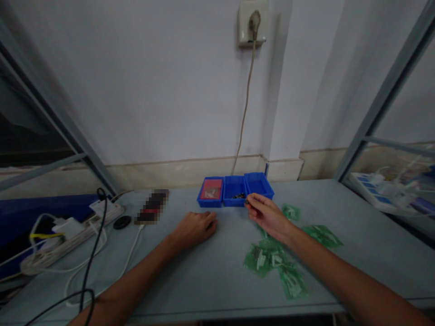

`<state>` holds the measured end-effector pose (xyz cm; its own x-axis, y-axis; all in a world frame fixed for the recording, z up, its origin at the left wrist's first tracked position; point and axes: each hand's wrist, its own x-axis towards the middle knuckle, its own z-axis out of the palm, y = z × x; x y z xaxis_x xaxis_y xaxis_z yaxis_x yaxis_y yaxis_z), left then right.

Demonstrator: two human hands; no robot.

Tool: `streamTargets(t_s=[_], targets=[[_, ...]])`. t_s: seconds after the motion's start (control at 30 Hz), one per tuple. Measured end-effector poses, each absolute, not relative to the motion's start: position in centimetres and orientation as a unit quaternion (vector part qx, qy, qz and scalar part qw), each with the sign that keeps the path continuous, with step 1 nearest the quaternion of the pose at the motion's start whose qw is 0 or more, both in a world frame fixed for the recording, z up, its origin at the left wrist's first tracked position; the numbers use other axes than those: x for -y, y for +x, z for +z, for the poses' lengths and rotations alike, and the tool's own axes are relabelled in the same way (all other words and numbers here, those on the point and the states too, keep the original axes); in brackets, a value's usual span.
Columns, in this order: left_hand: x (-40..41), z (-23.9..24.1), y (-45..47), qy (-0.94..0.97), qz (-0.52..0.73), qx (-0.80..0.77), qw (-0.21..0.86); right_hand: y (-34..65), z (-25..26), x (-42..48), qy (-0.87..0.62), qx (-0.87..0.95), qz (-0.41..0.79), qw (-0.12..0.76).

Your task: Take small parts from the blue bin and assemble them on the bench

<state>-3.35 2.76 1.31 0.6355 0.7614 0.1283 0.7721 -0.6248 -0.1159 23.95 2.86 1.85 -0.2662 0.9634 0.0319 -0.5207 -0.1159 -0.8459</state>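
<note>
My left hand (196, 227) rests on the grey table with its fingers curled under, and nothing shows in it. In front of the right-hand blue bins, my right hand (268, 216) is closed in a pinch. A tiny dark piece (247, 202) shows at its fingertips, too small to name. The left blue bin (199, 199) holds a red sheet with small light pieces on it. Small dark and shiny parts (238, 196) lie in the middle blue bin (234, 183). Beside them stands the right blue bin (257, 182). Several green plastic packets (260, 259) with white pieces inside lie below my right hand.
A phone-like blurred item (152, 207) lies at the left on a white cable, near a black round cap (122, 222). A white power strip (73, 235) and a black cable (91, 258) occupy the left edge. Another power strip (372, 192) stands at the far right, by a metal frame.
</note>
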Motion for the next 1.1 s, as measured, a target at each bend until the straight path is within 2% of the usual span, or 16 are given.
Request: streamTargets(t_s=[0.73,0.97,1.1], targets=[[-2.73,1.48,-3.98,-0.9,-0.006,0.423,0.104,23.95,1.59,-2.91,-0.257,0.365,0.741,0.502],[-2.99,1.23,-4.05,-0.903,-0.032,0.424,0.055,23.88,1.32,-2.89,-0.265,0.378,0.714,0.526],[-3.1,1.12,-4.17,-0.905,-0.036,0.421,0.045,23.74,1.01,-2.97,-0.309,0.445,0.638,0.548]])
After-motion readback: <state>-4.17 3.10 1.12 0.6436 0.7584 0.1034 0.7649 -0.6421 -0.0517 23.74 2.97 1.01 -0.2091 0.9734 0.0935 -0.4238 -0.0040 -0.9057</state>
